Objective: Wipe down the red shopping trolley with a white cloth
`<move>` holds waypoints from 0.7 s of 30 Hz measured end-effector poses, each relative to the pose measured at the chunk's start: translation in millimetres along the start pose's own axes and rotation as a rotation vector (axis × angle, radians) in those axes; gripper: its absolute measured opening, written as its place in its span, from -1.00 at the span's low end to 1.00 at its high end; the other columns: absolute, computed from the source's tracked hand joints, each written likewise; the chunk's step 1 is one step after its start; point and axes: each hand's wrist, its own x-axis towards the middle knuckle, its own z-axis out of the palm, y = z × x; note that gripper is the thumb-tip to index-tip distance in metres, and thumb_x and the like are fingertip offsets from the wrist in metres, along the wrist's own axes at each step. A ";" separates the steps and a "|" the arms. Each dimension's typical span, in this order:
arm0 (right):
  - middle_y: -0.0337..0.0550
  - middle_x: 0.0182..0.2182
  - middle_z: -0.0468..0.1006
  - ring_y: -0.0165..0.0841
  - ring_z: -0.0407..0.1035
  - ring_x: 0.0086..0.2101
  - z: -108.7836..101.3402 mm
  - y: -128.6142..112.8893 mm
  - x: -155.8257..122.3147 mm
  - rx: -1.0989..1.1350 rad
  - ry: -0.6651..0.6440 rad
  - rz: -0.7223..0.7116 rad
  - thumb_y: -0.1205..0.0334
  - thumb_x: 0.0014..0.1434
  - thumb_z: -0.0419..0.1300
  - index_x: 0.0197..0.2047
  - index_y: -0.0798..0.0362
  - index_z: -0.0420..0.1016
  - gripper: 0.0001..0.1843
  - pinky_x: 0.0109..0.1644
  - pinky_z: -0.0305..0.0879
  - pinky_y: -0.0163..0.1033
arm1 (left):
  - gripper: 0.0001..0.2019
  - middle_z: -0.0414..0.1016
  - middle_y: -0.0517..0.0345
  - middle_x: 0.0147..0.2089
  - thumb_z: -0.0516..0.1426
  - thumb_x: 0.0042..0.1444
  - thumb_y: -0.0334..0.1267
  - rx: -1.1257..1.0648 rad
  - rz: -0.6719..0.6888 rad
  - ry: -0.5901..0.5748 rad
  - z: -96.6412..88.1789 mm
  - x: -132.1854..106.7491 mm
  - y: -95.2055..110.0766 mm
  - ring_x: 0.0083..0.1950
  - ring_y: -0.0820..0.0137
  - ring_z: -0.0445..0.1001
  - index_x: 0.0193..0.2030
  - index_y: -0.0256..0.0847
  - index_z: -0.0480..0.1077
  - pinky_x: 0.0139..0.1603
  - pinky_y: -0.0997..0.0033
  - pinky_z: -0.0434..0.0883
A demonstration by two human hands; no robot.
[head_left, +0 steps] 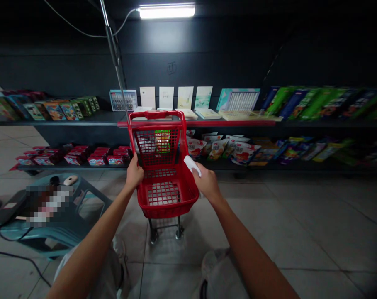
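Note:
A small red shopping cart (190, 193) with a mesh basket stands upright on wheels right in front of me. My left hand (134, 172) is closed around the left side of its frame. Closed on a white rod-shaped object (191, 164) with a rounded end, my right hand (207, 182) is at the cart's right side; whether it also grips the cart cannot be made out. The bottom of the basket shows bare mesh. Behind the cart's back panel, a green packet (162, 141) is seen through the mesh.
A dark shelf unit (91, 122) spans the back, with snack bags (244, 151), red boxes (99, 157), and several upright cards (185, 97). A blue-green stool (82, 182) bearing items stands at left. A metal pole (113, 50) rises behind the cart.

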 end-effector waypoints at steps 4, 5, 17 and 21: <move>0.09 -0.06 0.70 -0.12 0.58 -0.11 12.6 8.3 12.5 0.351 0.191 -0.012 -0.04 0.34 0.08 0.12 0.12 0.61 -0.48 -0.02 0.42 -0.14 | -0.28 0.42 -0.02 0.42 0.04 0.24 -0.45 0.038 -0.110 -0.015 -7.6 8.0 -1.9 0.42 0.23 0.41 0.56 -0.23 0.10 0.45 0.25 0.28; 0.09 -0.09 0.70 -0.13 0.57 -0.13 15.2 10.1 17.3 0.449 0.260 0.023 -0.10 0.32 0.11 0.08 0.15 0.62 -0.46 -0.04 0.43 -0.14 | -0.30 0.45 -0.04 0.40 0.05 0.26 -0.43 0.047 -0.130 -0.022 -8.8 10.7 -2.9 0.39 0.21 0.44 0.56 -0.22 0.11 0.42 0.25 0.30; 0.21 0.07 0.61 -0.10 0.52 0.01 32.5 -21.5 120.0 0.257 0.414 0.149 0.03 0.45 -0.20 0.30 0.23 0.43 -0.37 0.06 0.43 -0.11 | -0.37 0.59 -0.12 0.24 0.07 0.31 -0.34 0.020 -0.149 -0.043 0.6 30.7 -10.0 0.18 0.15 0.61 0.53 -0.16 0.18 0.28 0.21 0.42; 0.14 0.18 0.57 -0.13 0.45 0.14 50.0 -33.6 177.6 0.125 0.285 0.039 0.15 0.46 -0.18 0.38 0.18 0.37 -0.41 0.22 0.37 -0.10 | -0.37 0.67 -0.11 0.12 0.07 0.32 -0.33 0.041 -0.168 -0.050 4.6 35.4 -8.7 0.06 0.23 0.66 0.53 -0.17 0.17 0.22 0.26 0.44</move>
